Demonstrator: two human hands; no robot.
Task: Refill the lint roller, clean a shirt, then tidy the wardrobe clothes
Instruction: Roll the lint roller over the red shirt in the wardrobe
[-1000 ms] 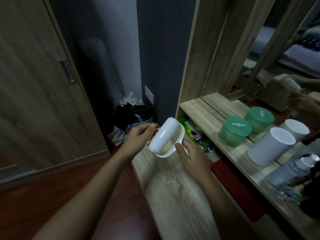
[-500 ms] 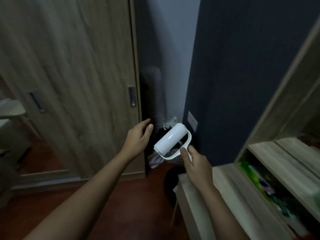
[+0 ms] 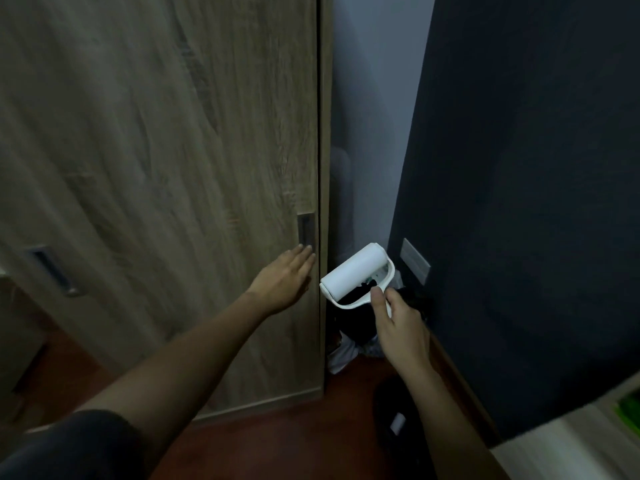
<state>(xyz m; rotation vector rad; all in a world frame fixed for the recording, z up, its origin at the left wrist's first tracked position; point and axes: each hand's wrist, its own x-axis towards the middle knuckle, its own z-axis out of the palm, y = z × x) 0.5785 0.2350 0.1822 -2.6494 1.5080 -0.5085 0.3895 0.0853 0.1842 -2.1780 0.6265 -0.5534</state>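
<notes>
Past the pale desk point(image 3: 571, 445) corner at lower right, the right hand point(image 3: 398, 327) curls round the handle of the white lint roller point(image 3: 353, 271), holding it above a heap of clothes point(image 3: 346, 351) on the floor. Farther out, the left hand point(image 3: 282, 282), fingers straight and together, has its fingertips at the recessed pull point(image 3: 305, 233) of the wardrobe door point(image 3: 156, 168).

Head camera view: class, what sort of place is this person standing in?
Probably a bedroom or dressing corner at home: a wood-grain sliding wardrobe door with a recessed handle, what looks like a heap of clothes on the floor beside it, and a lint roller held in the right hand.
</notes>
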